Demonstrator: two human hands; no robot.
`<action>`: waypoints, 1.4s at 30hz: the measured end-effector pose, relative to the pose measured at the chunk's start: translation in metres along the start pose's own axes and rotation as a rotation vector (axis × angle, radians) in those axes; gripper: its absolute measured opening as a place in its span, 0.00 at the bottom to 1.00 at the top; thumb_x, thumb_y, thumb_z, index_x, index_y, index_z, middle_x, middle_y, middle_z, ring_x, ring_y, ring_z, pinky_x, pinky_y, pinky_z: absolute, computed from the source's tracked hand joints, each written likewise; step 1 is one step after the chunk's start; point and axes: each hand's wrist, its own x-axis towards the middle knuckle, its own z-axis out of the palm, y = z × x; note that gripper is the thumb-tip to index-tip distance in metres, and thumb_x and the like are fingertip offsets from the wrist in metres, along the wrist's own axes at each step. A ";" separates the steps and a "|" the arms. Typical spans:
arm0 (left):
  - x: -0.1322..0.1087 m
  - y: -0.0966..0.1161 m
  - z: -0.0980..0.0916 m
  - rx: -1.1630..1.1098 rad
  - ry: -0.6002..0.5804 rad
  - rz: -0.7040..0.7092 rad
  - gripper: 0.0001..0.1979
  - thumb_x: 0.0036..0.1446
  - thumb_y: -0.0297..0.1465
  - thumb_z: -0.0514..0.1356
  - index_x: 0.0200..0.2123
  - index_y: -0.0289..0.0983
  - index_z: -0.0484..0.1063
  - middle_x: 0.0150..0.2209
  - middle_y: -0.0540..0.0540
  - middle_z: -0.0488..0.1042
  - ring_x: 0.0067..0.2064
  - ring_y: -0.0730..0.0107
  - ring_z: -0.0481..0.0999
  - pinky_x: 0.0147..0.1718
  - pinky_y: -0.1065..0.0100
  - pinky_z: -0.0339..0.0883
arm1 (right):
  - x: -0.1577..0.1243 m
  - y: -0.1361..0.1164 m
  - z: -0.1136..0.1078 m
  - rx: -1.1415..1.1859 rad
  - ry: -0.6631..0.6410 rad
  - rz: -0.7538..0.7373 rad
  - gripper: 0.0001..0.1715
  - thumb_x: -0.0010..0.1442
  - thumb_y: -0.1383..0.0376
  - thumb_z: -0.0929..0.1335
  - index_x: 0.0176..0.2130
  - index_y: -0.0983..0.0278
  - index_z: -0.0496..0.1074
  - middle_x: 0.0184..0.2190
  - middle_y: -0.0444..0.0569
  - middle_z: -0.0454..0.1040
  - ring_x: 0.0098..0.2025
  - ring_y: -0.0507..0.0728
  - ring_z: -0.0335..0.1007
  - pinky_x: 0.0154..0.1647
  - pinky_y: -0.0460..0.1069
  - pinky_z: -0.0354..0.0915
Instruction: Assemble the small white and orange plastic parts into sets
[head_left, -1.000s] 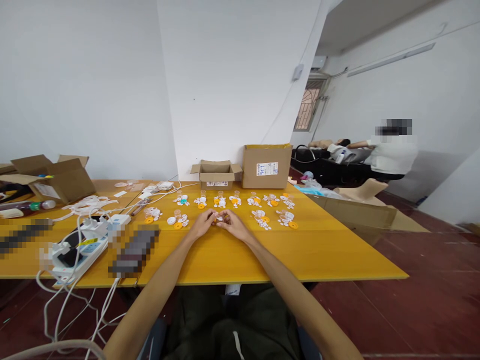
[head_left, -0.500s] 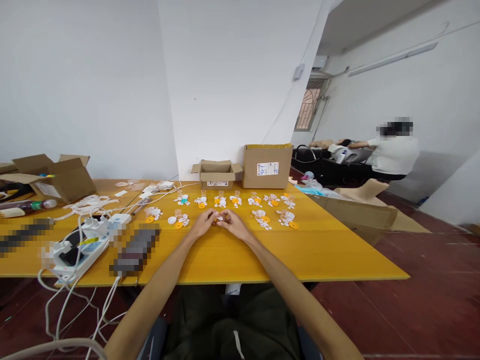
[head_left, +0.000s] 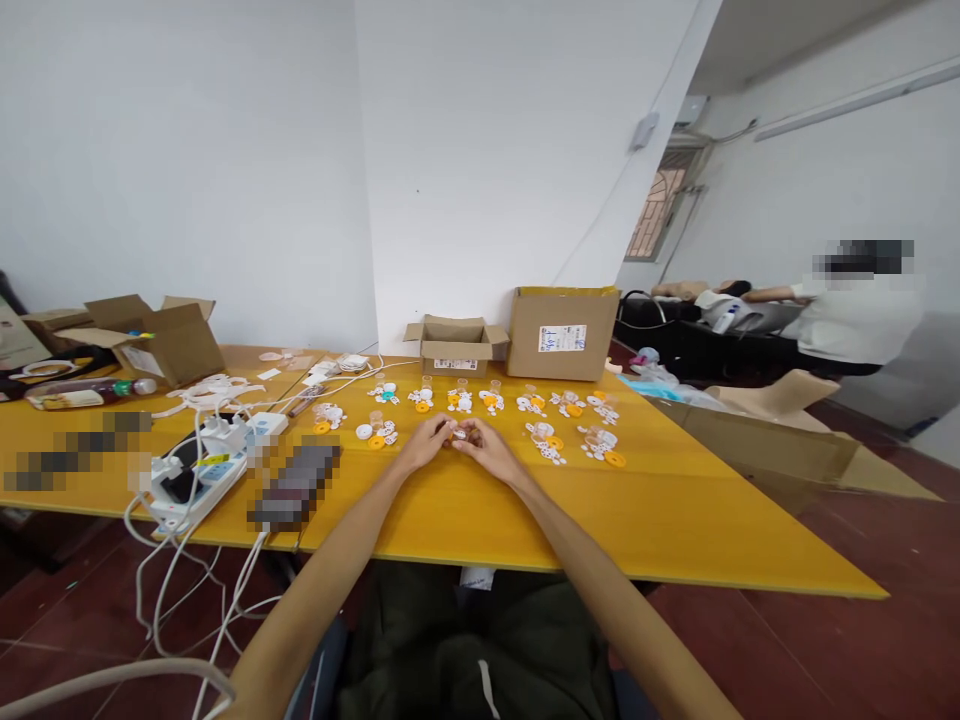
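My left hand (head_left: pixel 427 445) and my right hand (head_left: pixel 486 450) meet over the table's middle, fingers curled in a pinch. Between their fingertips is a small white perforated disc (head_left: pixel 460 435), partly hidden by the fingers. Beyond them, small groups of clear cups, white discs and coloured rings lie spread in rows. To the left of my hands sits a group with an orange ring (head_left: pixel 376 442) and a white cap (head_left: pixel 364 432). On the right, another group includes an orange ring (head_left: pixel 615 459) and a clear cup (head_left: pixel 592 436). One group at the back has a teal piece (head_left: pixel 388 396).
An open carton (head_left: pixel 454 346) and a taller closed carton (head_left: pixel 564 335) stand against the wall. A power strip (head_left: pixel 217 480) with tangled white cables and a blurred dark device (head_left: pixel 297 485) occupy the left side. Across the room, a person (head_left: pixel 859 310) works at a black surface.
The view has swung a little left, so the scene sits farther right in the picture. My hands stay together, with the small disc between the fingertips.
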 end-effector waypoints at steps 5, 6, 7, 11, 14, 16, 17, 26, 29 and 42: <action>-0.002 0.003 0.000 0.018 0.008 0.004 0.18 0.60 0.45 0.53 0.34 0.37 0.71 0.31 0.49 0.74 0.31 0.69 0.72 0.36 0.66 0.68 | -0.001 -0.005 -0.001 0.019 -0.018 0.014 0.21 0.57 0.47 0.66 0.37 0.61 0.71 0.32 0.46 0.75 0.33 0.55 0.70 0.38 0.52 0.67; -0.002 0.003 0.000 0.021 0.006 0.004 0.18 0.60 0.45 0.53 0.34 0.37 0.71 0.31 0.49 0.74 0.31 0.69 0.72 0.36 0.66 0.68 | -0.001 -0.004 -0.002 0.012 -0.023 0.019 0.21 0.57 0.46 0.66 0.36 0.61 0.72 0.32 0.46 0.75 0.33 0.55 0.70 0.38 0.52 0.67; -0.002 0.004 0.000 0.022 0.005 0.002 0.18 0.60 0.45 0.53 0.34 0.37 0.71 0.31 0.49 0.74 0.32 0.69 0.72 0.36 0.67 0.68 | -0.001 -0.003 -0.002 0.007 -0.026 0.019 0.21 0.57 0.46 0.66 0.36 0.61 0.72 0.31 0.46 0.75 0.33 0.56 0.70 0.38 0.52 0.67; -0.002 0.003 0.001 0.015 0.002 0.000 0.18 0.60 0.46 0.54 0.35 0.37 0.72 0.32 0.49 0.75 0.34 0.68 0.73 0.35 0.68 0.68 | -0.001 0.003 -0.003 -0.008 -0.012 0.001 0.21 0.51 0.50 0.72 0.39 0.61 0.72 0.33 0.45 0.75 0.34 0.56 0.70 0.38 0.52 0.68; -0.002 0.001 0.001 0.017 0.006 0.018 0.18 0.61 0.46 0.53 0.36 0.37 0.73 0.32 0.49 0.75 0.34 0.68 0.73 0.35 0.67 0.68 | -0.002 0.003 -0.002 -0.028 0.009 0.000 0.24 0.48 0.50 0.74 0.39 0.60 0.71 0.34 0.45 0.75 0.32 0.55 0.69 0.37 0.52 0.68; -0.002 0.001 0.001 0.026 0.012 0.025 0.18 0.61 0.45 0.53 0.36 0.37 0.73 0.31 0.49 0.75 0.33 0.68 0.72 0.36 0.67 0.68 | -0.003 0.002 -0.001 -0.017 0.020 0.003 0.23 0.50 0.48 0.72 0.39 0.60 0.72 0.35 0.46 0.76 0.33 0.55 0.70 0.38 0.52 0.68; -0.002 0.001 0.001 0.028 0.013 0.023 0.18 0.61 0.45 0.53 0.36 0.37 0.72 0.31 0.49 0.74 0.33 0.68 0.72 0.36 0.67 0.68 | -0.003 0.001 0.000 -0.006 0.020 0.007 0.22 0.52 0.47 0.71 0.39 0.60 0.72 0.35 0.47 0.76 0.34 0.56 0.71 0.38 0.52 0.68; -0.002 -0.002 0.005 0.027 -0.002 0.001 0.16 0.61 0.43 0.52 0.35 0.37 0.70 0.31 0.49 0.73 0.32 0.69 0.71 0.36 0.68 0.66 | -0.005 0.006 -0.003 0.039 0.005 0.021 0.23 0.49 0.49 0.74 0.39 0.60 0.71 0.34 0.47 0.76 0.35 0.57 0.72 0.39 0.54 0.70; -0.002 -0.003 0.006 0.035 -0.001 -0.002 0.17 0.62 0.44 0.52 0.35 0.37 0.71 0.31 0.49 0.73 0.33 0.68 0.71 0.36 0.68 0.66 | -0.006 0.004 -0.003 0.038 0.000 0.032 0.24 0.47 0.51 0.75 0.40 0.60 0.71 0.35 0.47 0.76 0.35 0.57 0.72 0.39 0.54 0.70; -0.010 0.009 0.004 0.075 -0.017 -0.020 0.13 0.62 0.40 0.52 0.37 0.37 0.71 0.32 0.49 0.75 0.35 0.67 0.72 0.40 0.67 0.66 | -0.010 -0.009 -0.003 0.111 0.037 0.083 0.26 0.48 0.45 0.73 0.39 0.60 0.71 0.37 0.49 0.77 0.41 0.58 0.74 0.46 0.54 0.71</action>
